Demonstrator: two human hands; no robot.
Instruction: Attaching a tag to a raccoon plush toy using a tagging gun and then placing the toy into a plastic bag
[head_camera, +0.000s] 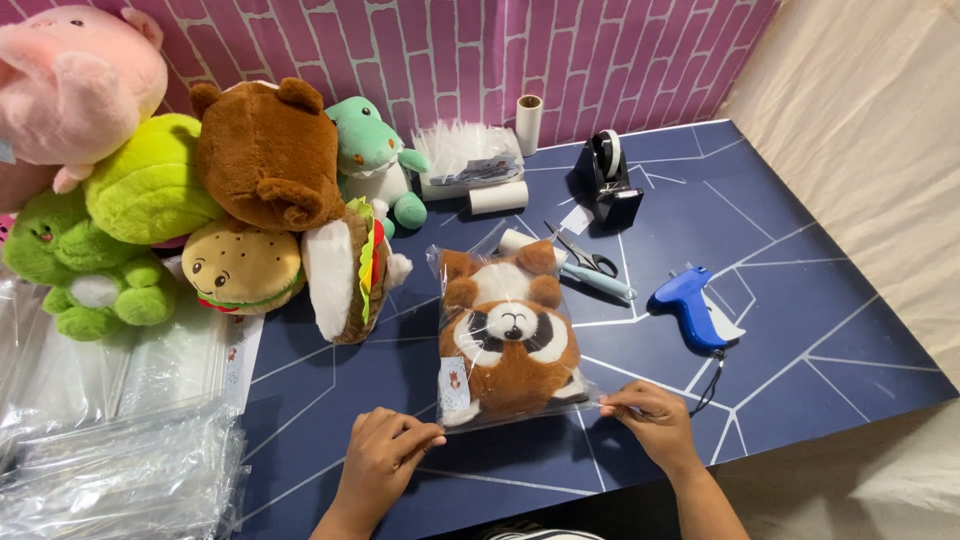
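two hands (385, 450) (650, 415) pinch one bagged raccoon plush (508, 335), seven plushies (270, 155) beside

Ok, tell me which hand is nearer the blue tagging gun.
Right. The right hand pinches the bagged raccoon plush at its near right corner, just below the blue tagging gun; the left hand is at the bag's near left corner, farther off.

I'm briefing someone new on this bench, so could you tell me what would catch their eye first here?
At the near middle of the dark blue table, a brown and white raccoon plush in a clear bag lies flat, with the left hand and right hand pinching the bag's near edge. A bright pile of plush toys crowds the far left corner. A blue tagging gun lies to the right of the bag.
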